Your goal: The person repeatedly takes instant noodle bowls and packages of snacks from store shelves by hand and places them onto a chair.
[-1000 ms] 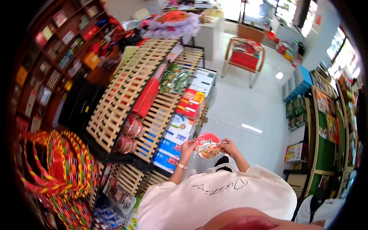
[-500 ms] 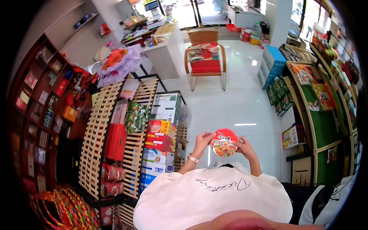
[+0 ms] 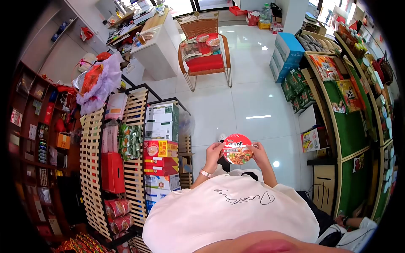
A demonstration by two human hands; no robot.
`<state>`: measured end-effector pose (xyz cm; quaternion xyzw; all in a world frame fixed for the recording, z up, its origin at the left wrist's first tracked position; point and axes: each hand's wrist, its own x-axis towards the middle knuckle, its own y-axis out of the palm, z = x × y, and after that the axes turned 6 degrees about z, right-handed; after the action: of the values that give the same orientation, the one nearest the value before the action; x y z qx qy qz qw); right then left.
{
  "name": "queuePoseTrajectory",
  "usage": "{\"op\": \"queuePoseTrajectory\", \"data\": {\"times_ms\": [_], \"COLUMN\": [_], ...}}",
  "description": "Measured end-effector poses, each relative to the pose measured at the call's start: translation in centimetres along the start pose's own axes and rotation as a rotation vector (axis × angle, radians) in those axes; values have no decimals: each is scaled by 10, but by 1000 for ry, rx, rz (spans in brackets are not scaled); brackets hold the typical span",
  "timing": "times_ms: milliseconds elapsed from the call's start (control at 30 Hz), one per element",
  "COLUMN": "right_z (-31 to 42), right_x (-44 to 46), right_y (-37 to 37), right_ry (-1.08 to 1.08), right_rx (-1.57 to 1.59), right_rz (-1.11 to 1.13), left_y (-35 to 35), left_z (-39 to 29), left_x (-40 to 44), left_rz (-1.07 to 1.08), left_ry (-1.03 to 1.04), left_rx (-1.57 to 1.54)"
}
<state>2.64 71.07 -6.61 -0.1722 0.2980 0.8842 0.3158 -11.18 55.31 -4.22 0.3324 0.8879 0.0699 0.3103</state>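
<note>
The left hand (image 3: 214, 153) holds one side of the round tub (image 3: 237, 152), the right hand (image 3: 260, 155) the other. The tub is between them, neither nearer. It has no long side.

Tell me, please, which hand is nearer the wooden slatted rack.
Left. The left hand is right of the rack; the right hand is farther right, at the right of the round container.

1 view | head-worn | facing forward, down | lid (image 3: 236, 159) near, chair (image 3: 202, 64) farther
</note>
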Motion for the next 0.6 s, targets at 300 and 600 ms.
{"op": "queuePoseTrajectory", "data": {"times_ms": [300, 600], "right_z": [97, 191], "right_x": [152, 276], "right_y": [25, 71], "right_ry": [-69, -170], "right_rx": [-53, -194], "right_rz": [-18, 48], "left_y": [12, 8], "left_z": [-106, -195], "left_x": [155, 271], "left_rz": [38, 25], "left_ry": [101, 189], "left_rx": [-3, 51]}}
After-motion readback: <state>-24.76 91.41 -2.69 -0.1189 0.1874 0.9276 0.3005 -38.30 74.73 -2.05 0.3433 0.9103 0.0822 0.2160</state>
